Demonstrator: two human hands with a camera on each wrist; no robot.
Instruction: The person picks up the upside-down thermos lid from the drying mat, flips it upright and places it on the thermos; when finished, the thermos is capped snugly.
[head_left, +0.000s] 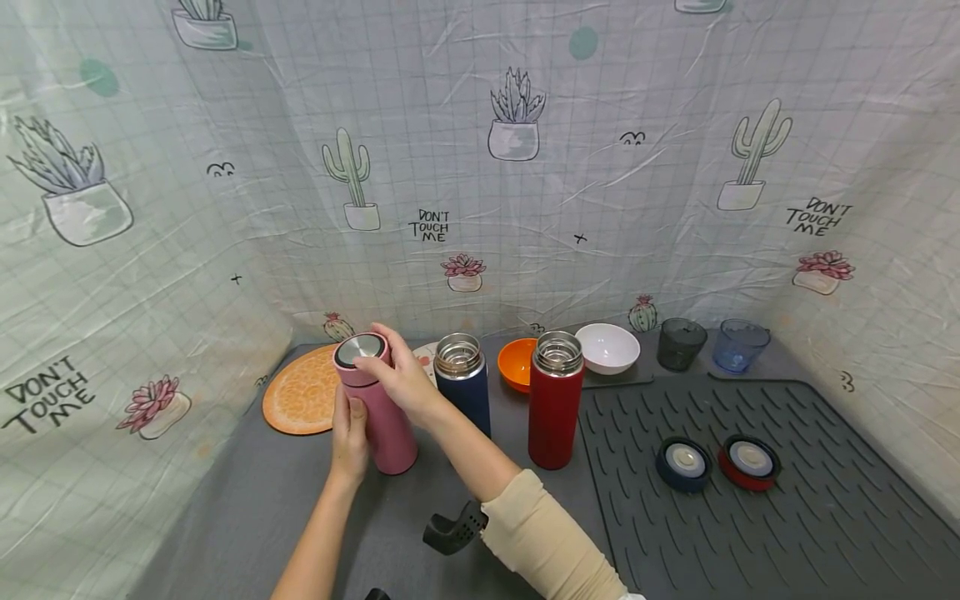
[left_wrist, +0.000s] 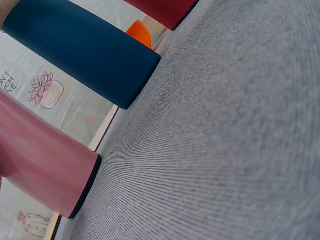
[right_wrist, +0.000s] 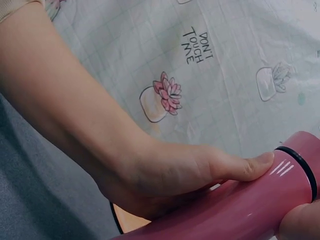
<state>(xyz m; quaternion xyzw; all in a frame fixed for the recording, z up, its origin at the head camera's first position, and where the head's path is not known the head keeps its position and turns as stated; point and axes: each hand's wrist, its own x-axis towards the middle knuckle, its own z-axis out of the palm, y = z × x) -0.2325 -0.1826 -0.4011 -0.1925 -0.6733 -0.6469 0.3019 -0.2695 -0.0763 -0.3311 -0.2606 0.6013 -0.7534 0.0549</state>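
Note:
A pink thermos flask (head_left: 386, 429) stands on the grey tabletop, its lid (head_left: 362, 350) on and topped with a silver disc. My left hand (head_left: 349, 437) grips the flask's body just below the lid; the right wrist view shows that thumb (right_wrist: 250, 167) along the body, near the black seam. Reaching across, my right hand (head_left: 401, 379) holds the lid, fingers on the far side and thumb near the top. Beside them stand a navy flask (head_left: 472, 400) and a red flask (head_left: 555, 417), both lidless with steel mouths showing. The pink flask's base (left_wrist: 75, 190) touches the table.
On the black ridged mat (head_left: 750, 550) lie a navy lid (head_left: 684, 464) and a red lid (head_left: 750, 461), undersides up. Behind are an orange bowl (head_left: 513, 367), a white bowl (head_left: 609, 348), a dark cup (head_left: 680, 343), a blue cup (head_left: 740, 345) and an orange-slice placemat (head_left: 300, 392).

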